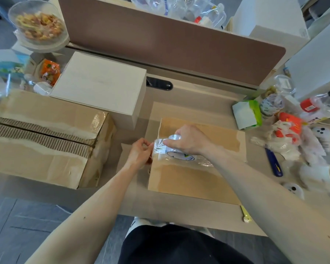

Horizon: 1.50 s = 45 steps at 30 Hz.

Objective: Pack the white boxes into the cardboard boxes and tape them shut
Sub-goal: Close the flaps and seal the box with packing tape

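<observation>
A closed cardboard box (191,178) lies flat on the desk in front of me. On its top rests a roll of clear tape (176,151), gripped from above by my right hand (189,140). My left hand (139,151) pinches the free end of the tape (158,146) at the box's left edge. A strip of clear tape runs across the box's top seam. A white box (99,88) stands behind and to the left. A larger cardboard box (44,138) with torn, taped flaps sits at the far left.
A blue-handled utility knife (272,161) lies right of the box, beside plastic bags, snack packets and bottles (286,130). A yellow tool (245,214) lies near the desk's front edge. A brown divider panel (170,40) backs the desk; a snack bowl (38,25) stands far left.
</observation>
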Tool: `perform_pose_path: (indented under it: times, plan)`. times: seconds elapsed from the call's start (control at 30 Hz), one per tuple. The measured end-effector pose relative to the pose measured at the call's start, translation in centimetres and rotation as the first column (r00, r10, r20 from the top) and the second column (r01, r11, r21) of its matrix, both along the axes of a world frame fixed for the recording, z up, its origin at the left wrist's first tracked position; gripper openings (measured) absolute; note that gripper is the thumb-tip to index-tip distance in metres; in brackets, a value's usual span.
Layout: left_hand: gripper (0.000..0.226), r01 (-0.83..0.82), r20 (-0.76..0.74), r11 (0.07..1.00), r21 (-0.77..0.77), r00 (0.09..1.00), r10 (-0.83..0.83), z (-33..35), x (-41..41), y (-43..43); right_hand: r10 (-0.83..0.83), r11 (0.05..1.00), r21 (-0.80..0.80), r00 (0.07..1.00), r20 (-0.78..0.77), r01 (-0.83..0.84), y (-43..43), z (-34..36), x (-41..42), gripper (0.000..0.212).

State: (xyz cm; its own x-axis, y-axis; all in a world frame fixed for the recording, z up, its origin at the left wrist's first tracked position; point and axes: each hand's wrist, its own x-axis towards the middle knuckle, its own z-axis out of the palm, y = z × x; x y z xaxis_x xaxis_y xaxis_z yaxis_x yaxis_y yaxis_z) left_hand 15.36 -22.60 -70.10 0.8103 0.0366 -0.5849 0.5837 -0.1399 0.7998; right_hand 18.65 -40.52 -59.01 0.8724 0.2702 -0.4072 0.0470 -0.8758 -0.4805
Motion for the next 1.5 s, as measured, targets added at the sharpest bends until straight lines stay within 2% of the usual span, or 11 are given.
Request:
perform_pose_path:
  times: [0.17,0.27,0.37,0.47,0.7,0.8,1.03,1.1,1.2,1.3,1.5]
  plan:
    - [0.041,0.24,-0.163,0.917,0.32,0.967,-0.196,-1.1,-0.4,1.1,-0.034,0.999,-0.041,0.999,-0.018,0.034,0.5,0.4,0.1,0.057]
    - [0.019,0.145,0.067,0.978,0.148,0.985,-0.156,0.3,0.0,-0.4,-0.037,0.998,-0.041,0.999,-0.01,0.037,0.7,0.4,0.0,0.055]
    - [0.032,0.149,0.059,0.977,-0.155,0.988,-0.142,2.0,0.8,-2.3,-0.036,0.999,-0.013,0.999,0.005,0.036,0.5,0.2,-0.1,0.053]
    - [0.051,0.222,0.116,0.973,-0.059,0.97,-0.214,1.9,0.3,-3.2,-0.017,0.999,0.028,1.0,0.007,0.017,0.5,0.2,-0.1,0.055]
    - [0.015,0.192,0.228,0.974,0.122,0.95,-0.215,3.6,-0.1,-4.2,0.017,0.923,0.375,0.961,-0.275,0.091,-4.5,-0.6,-0.9,0.041]
    - [0.037,0.197,0.226,0.964,0.179,0.945,-0.236,3.3,-0.1,-4.0,0.027,0.934,0.351,0.971,-0.237,0.06,-5.0,-0.5,-0.9,0.043]
    - [0.039,0.19,0.267,0.925,0.328,0.921,-0.284,3.4,-0.4,-4.3,-0.023,0.985,0.167,0.996,-0.083,0.037,-11.8,0.4,-2.3,0.056]
    - [0.037,0.124,0.322,0.851,0.51,0.89,-0.322,3.1,-0.5,-4.5,-0.02,0.981,0.19,0.997,-0.07,0.033,-11.7,0.1,-2.4,0.057]
    - [0.043,0.119,0.296,0.609,0.784,0.791,-0.535,3.1,-0.7,-5.4,-0.025,0.975,0.218,0.998,-0.058,0.037,-11.5,-0.1,-2.2,0.061]
    - [0.062,0.219,0.198,0.518,0.827,0.748,-0.633,3.1,-1.4,-6.7,-0.04,0.969,0.241,0.998,-0.055,0.052,-11.3,-0.5,-2.5,0.06]
    - [0.054,0.193,0.107,0.401,0.896,0.781,-0.615,1.4,-1.5,-7.1,-0.016,0.945,0.324,0.993,-0.117,0.054,-12.2,-0.5,-2.5,0.054]
